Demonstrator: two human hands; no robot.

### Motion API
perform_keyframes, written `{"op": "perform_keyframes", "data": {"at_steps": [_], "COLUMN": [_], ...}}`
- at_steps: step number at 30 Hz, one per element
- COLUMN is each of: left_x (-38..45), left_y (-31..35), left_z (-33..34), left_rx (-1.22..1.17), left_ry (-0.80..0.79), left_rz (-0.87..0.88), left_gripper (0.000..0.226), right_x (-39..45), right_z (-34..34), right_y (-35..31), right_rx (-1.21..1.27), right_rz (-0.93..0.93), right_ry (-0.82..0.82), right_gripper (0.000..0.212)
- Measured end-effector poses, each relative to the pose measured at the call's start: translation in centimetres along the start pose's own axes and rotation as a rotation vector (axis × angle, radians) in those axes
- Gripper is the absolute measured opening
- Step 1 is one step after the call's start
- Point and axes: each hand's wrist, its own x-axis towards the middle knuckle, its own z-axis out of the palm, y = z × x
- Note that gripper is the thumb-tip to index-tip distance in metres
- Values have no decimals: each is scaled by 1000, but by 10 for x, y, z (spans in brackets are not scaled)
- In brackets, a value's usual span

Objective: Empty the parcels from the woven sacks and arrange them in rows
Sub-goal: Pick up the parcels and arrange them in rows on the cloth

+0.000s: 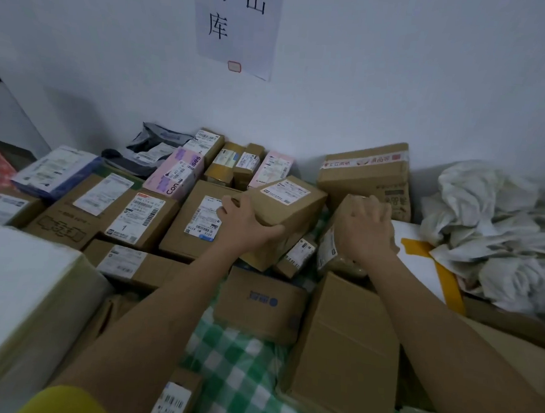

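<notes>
A white wall is filling the upper half of the view, with a paper sign bearing large black characters hanging on it. Below it, parcels are lying packed together on a green-and-white checked cloth. At the left edge a big white-topped carton is sitting nearest the camera. On the right, a heap of crumpled white sacks is lying against the wall, with a white parcel taped in yellow just beside it. A large plain brown box is lying tilted in the foreground under the right forearm, and a taped brown carton is standing against the wall behind the hands. To the left, labelled brown boxes are lying side by side in rough rows, among them a flat one with a white label, touching the left hand. Along the wall a pink box, a grey mailer bag and several small cartons are standing in a line.

The left hand is gripping a small brown labelled box, fingers curled over its far-left corner and thumb underneath, holding it tilted above the other parcels. The right hand is resting on a tan wrapped parcel between the two cartons, its fingers curled over the parcel's top edge and holding it.
</notes>
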Motion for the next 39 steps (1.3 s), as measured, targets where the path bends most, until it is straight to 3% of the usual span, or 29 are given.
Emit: {"op": "perform_keyframes", "data": {"at_steps": [5, 12, 17, 21, 23, 28, 34, 37, 39], "left_x": [-10, -38, -71, -92, -103, -121, -137, -132, -124], "left_y": [2, 2, -15, -25, -24, -20, -21, -17, -15], "left_z": [-21, -49, -58, -56, -53, -48, -49, -56, -60], "left_rx": [-69, -209, -265, -327, -332, -301, -319, -607, -669], "left_ry": [-11, 49, 104, 212, 273, 285, 197, 176, 99], "left_rz": [-105, -112, 21, 57, 90, 80, 74, -50, -145], "left_gripper": [100, 94, 87, 87, 89, 99, 104, 77, 60], "right_x": [-10, -27, -48, -66, -76, -79, -81, -78, -76], "right_z": [-1, -18, -40, -39, -39, -43, -38, -32, -29], "right_y": [2, -25, -55, -80, -92, -102, -90, -78, -74], "right_rx": [183, 1044, 1668, 1935, 2015, 2070, 1972, 1941, 1928], "right_rz": [-35, -65, 70, 118, 110, 114, 171, 166, 164], "right_ry": [130, 122, -172, -519, -627, -572, -478, -588, -677], "right_gripper": [38, 43, 81, 106, 116, 127, 83, 68, 63]}}
